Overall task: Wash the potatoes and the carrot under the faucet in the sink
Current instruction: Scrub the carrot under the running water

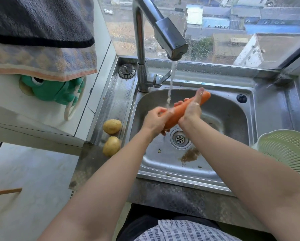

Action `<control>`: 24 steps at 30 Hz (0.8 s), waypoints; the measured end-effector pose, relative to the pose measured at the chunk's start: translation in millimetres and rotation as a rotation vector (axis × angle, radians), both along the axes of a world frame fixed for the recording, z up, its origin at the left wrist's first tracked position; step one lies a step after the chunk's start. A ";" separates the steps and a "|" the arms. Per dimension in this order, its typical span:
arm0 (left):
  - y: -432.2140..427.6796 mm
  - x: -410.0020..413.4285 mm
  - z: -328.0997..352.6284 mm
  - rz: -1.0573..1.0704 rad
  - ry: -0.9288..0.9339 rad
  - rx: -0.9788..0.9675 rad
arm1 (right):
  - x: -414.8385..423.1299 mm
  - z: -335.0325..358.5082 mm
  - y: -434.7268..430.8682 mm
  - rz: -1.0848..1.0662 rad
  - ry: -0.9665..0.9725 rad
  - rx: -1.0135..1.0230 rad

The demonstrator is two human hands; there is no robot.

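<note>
An orange carrot lies slantwise over the steel sink, under the water stream from the faucet. My left hand grips its lower, thicker end, and my right hand wraps around its middle with the thumb up along it. The carrot's tip sticks out past my right hand. Two yellow potatoes lie on the sink's left ledge, one in front of the other, apart from both hands.
A pale green plastic colander stands at the sink's right edge. The drain sits below my hands, with some dirt on the basin floor. Towels and a green hanger hang at the left. A window runs behind the faucet.
</note>
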State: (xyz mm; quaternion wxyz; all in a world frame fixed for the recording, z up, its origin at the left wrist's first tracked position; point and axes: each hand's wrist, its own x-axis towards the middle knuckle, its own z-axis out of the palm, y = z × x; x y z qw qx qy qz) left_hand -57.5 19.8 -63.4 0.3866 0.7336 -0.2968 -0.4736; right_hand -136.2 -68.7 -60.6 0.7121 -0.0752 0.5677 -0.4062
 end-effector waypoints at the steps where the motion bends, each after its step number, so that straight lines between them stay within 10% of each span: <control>1: -6.1 -5.5 1.6 -0.030 -0.058 -0.006 | -6.1 -2.9 -3.5 -0.011 0.008 -0.007; 17: 39.9 31.4 -12.8 -0.053 0.171 0.276 | 40.5 10.7 20.3 0.385 0.081 -0.164; 24: 27.4 16.9 -5.1 -0.141 0.128 0.116 | 12.6 11.8 -11.2 0.063 -0.012 -0.079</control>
